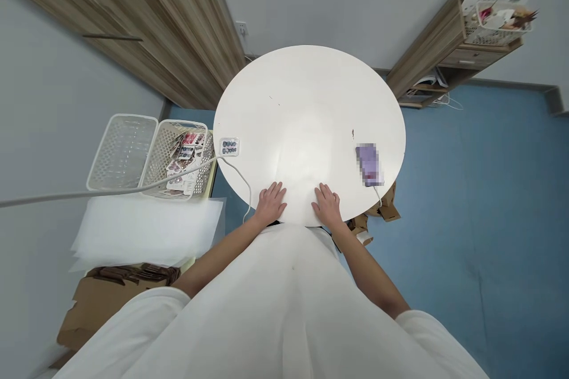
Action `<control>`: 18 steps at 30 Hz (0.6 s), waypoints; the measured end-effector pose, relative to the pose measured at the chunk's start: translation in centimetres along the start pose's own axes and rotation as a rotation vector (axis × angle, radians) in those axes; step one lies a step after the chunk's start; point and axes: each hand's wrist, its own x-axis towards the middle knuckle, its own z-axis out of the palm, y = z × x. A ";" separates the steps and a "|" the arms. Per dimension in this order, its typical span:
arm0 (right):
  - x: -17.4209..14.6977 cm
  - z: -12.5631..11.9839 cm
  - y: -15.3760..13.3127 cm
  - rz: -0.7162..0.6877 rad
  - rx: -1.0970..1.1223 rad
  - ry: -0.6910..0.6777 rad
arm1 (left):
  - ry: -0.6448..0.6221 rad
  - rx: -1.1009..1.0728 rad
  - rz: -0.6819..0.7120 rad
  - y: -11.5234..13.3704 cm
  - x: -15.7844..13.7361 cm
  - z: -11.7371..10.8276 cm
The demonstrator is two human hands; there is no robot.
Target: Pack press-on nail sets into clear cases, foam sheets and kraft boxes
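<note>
Both palms rest on the near edge of a round white table (306,89). My left hand (270,204) lies flat with its fingers stretched out and holds nothing. To its right, my right hand (328,206) also lies flat, fingers spread, with nothing in it. A small clear case (229,147) with dark round pieces inside sits at the table's left edge. Toward the right edge lies a purple, pixelated item (368,164) that may be a phone, with a thin white cable at its lower end.
White lidded basket (151,180) full of printed cards stands left of the table. A white cable (111,191) crosses it. Below are white sheets (146,228) and a cardboard box (102,302). A wooden cabinet (178,29) and a shelf unit (438,41) stand behind.
</note>
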 end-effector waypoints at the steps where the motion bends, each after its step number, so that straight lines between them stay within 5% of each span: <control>1: 0.2 0.2 0.1 0.006 -0.004 -0.005 | -0.006 0.016 -0.003 0.0 0.1 0.1; 18: 3.5 -0.8 0.8 0.025 0.006 0.002 | -0.028 0.127 -0.035 -0.2 3.0 -0.4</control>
